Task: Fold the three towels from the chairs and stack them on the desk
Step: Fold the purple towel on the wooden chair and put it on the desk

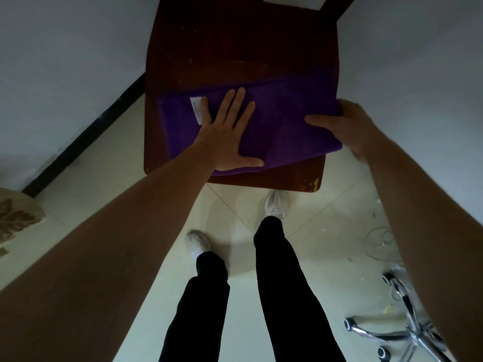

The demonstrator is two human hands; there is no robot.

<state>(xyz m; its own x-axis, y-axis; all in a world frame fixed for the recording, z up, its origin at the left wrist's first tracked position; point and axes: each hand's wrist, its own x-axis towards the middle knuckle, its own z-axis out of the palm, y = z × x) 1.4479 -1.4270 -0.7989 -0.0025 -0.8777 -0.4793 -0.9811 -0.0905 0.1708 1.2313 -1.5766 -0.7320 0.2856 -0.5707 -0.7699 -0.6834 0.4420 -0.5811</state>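
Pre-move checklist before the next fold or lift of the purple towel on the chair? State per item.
1. Folded purple terry towel lies on the dark brown wooden chair seat: ok.
2. Left hand is flat on the towel, fingers spread, pinning it: ok.
3. Right hand has the towel's right edge, thumb on top: ok.
4. Towel fully on the seat: not ok, its right corner overhangs the seat edge.
5. White sewn-in label tucked inside the fold: not ok, it shows on top.
6. Desk ready for stacking: cannot tell, out of view.

One purple towel (274, 121), one wooden chair (235, 48), two hands: left (230, 134), right (347, 126).
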